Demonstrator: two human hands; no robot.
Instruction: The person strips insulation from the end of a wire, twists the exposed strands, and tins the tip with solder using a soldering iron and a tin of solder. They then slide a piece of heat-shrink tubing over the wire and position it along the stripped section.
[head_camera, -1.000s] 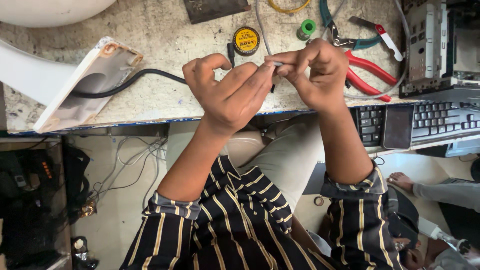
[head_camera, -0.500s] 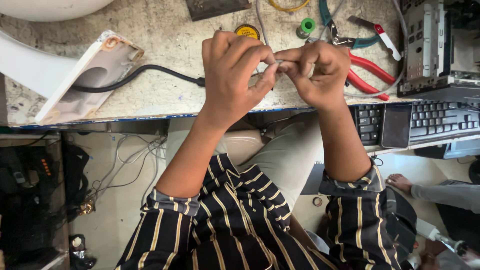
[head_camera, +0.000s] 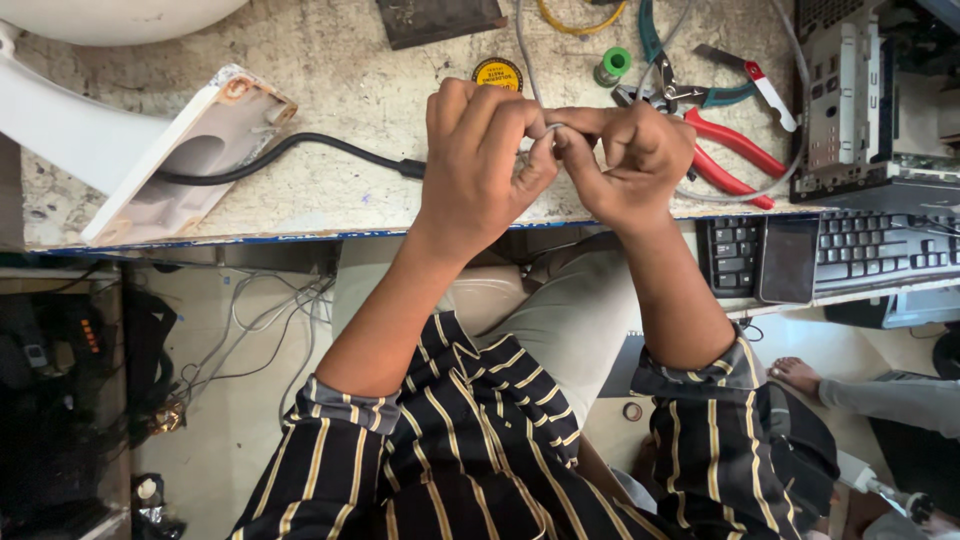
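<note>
A thin grey wire (head_camera: 549, 129) is held between the two hands just above the worn, pale worktop (head_camera: 330, 190), near its front edge. The left hand (head_camera: 478, 160) is curled tightly, its fingers folded over the wire end, and the right hand (head_camera: 632, 160) is likewise clenched, thumb and forefinger pinched on the same short stretch where the knuckles of both hands nearly meet. The work appears to be in mid-course: the wire is gripped and being worked by the fingertips, yet whether its end has been stripped or twisted cannot be told, since the spot is hidden by the fingers. A black cable (head_camera: 300, 150) with its plug end beside the left wrist runs to a white plastic housing (head_camera: 190, 160) lying open on the worktop, and no join between it and the grey wire is seen. The red-handled pliers (head_camera: 735, 160) and the green-handled cutters (head_camera: 690, 90) lie untouched just beyond the right hand, with a small round yellow tin (head_camera: 497, 73) behind the left hand's knuckles, so any cutting or soldering seems not to be in hand now.
</note>
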